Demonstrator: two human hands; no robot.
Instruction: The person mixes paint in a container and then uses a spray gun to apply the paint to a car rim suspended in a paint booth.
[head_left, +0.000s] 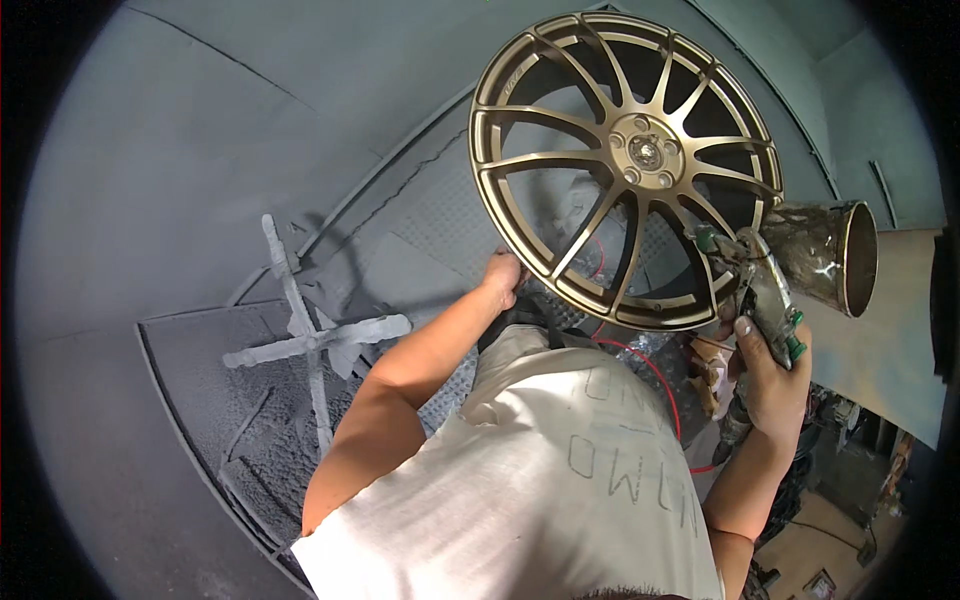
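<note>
A bronze multi-spoke alloy wheel (648,205) faces up in front of me, its bolt holes circling the hub. At its lower left edge, my left hand (505,278) is closed on the rim, with part of the fingers hidden behind it. My right hand (772,385) grips a spray gun (765,300) beside the wheel's lower right edge. A paint-stained metal cup (822,258) is attached to the gun and tilts sideways, its round end turned to the right. Whether the trigger is pressed, I cannot tell.
A red hose (660,375) curves below the wheel toward my right forearm. On the left stands a grey-coated cross-shaped stand (312,340). Grey booth walls (250,150) rise behind, and textured sheeting (440,225) covers the floor. Cluttered equipment (840,415) lies at the lower right.
</note>
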